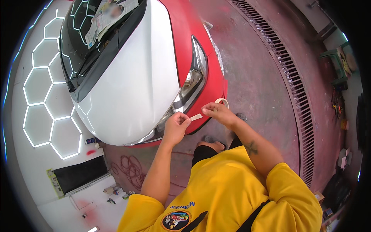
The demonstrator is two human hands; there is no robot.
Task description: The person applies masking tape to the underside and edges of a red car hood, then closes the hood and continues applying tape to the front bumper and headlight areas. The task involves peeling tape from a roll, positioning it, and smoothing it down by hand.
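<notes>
My left hand (177, 127) pinches a short strip of cream masking tape (196, 117) between thumb and fingertips. The strip's free end points toward my right hand (219, 113), whose fingers are curled just across from it. Behind the right hand's knuckles shows a roll of masking tape (226, 103), partly hidden by that hand, which appears to hold it. Both hands are in front of a car's corner, close to its headlight (192, 82) and red bumper (215, 83). The white hood (133, 77) lies beyond my left hand.
Newspaper (110, 17) covers part of the windshield. A slotted floor drain (288, 67) curves along the right. A red hose (129, 170) lies coiled on the floor at left. Hexagonal lights (52, 83) line the left wall. Tools (337, 104) stand along the right side.
</notes>
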